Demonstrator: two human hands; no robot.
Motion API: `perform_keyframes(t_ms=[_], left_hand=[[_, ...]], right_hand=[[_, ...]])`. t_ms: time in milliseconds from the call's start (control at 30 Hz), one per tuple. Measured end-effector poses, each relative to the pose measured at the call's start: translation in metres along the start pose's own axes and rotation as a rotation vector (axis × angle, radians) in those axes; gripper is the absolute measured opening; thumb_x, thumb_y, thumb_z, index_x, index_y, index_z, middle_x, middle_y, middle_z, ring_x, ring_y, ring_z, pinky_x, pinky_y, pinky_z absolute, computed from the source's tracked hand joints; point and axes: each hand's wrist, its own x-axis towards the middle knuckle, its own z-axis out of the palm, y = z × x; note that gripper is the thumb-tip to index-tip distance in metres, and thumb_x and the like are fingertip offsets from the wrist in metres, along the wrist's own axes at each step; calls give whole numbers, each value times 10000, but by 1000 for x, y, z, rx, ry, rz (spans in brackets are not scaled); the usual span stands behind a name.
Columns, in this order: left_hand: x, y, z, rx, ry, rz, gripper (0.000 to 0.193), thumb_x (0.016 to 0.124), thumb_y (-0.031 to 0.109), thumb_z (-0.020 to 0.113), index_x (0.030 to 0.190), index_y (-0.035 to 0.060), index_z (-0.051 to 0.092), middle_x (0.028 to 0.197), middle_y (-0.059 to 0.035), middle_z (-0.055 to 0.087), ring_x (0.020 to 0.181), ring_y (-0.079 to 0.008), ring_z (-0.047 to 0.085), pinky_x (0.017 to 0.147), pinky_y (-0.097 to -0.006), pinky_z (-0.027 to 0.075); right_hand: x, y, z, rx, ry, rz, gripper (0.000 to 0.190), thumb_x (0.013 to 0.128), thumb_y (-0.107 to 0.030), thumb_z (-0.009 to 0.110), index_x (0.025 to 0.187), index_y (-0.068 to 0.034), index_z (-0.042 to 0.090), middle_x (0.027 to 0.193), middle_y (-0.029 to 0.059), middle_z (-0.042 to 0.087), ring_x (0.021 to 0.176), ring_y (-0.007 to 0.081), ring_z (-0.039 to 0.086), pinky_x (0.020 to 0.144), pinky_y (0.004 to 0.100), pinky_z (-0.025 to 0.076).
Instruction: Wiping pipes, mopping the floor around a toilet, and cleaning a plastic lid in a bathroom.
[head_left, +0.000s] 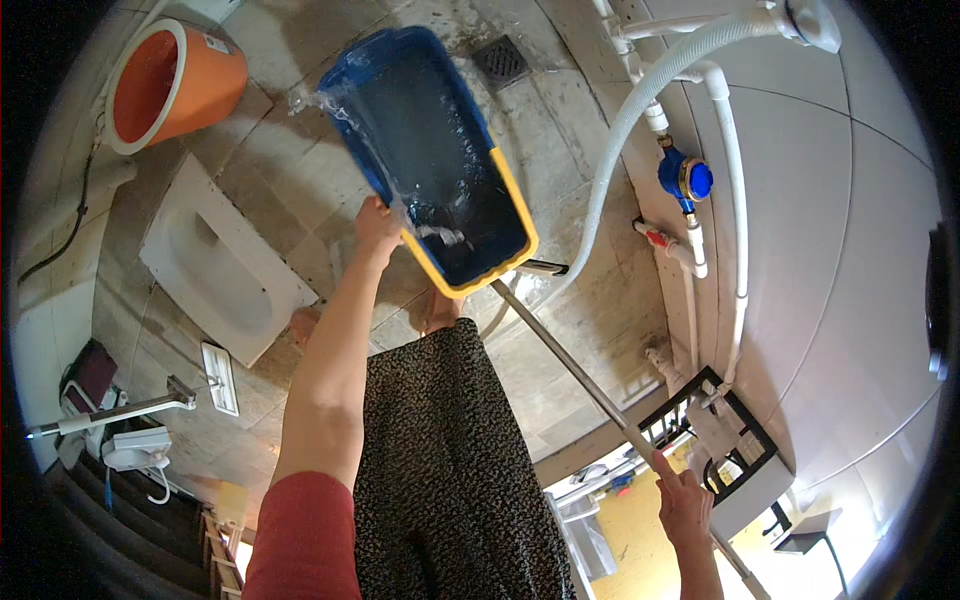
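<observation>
Water fills much of a blue plastic tub with a yellow end (512, 202), and some splashes over its left side. My left hand (379, 225) grips the tub's left rim near the yellow part. My right hand (684, 499) is closed around a metal pole (570, 361) at the lower right. The pole runs up to the tub's near end; part of a flat dark head shows just beside the tub, and the rest is hidden under it.
An orange bucket (201, 86) lies tilted at upper left, above a squat toilet pan (225, 259). A floor drain (502, 61) is beyond the tub. A pale hose (611, 154), white pipes (736, 202) and a blue water meter (684, 176) line the right wall.
</observation>
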Motion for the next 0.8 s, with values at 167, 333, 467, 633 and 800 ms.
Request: perform_keyframes(t_ms=[167,333,467,633,800], left_hand=[[-50,2,-26,-107,-25,-175,311,866,181,594,1098,60,426,1078,-108,492,982,-267,564,737,-436,589],[-53,-44,-60,-219,117,-207,367,883,137,564,1186,20,394,1078,-124,510,960,-234,567,747,-438,580],[-68,-67,-77,-280,187,-297,345,898,131,536,1204,14,427,1095,-123,525,953,-232,582,749,-382,581],[-72,-97,-131,-418,185,-230,358,897,136,536,1220,14,441,1106,-120,529,973,-228,579,721,-365,576],[-68,-112,-169,-340,186,-209,376,902,158,541,1239,18,451,1125,-133,550,932,-235,607,690,-366,570]], right_hand=[[-6,4,2,-43,64,16,568,835,-111,619,1336,-329,461,688,77,468,552,263,537,485,395,439],[-5,4,-4,-149,132,-15,538,831,-104,623,1306,-326,502,682,82,454,543,265,515,491,399,435],[-6,10,-9,-194,97,-13,586,823,-75,594,1319,-356,458,739,81,475,592,264,554,491,408,455],[-8,16,-7,-132,95,32,566,839,-128,611,1325,-371,453,740,99,482,604,294,568,521,421,471],[-18,27,14,472,172,75,421,860,-120,578,1278,-163,552,576,155,518,498,190,507,508,324,425]])
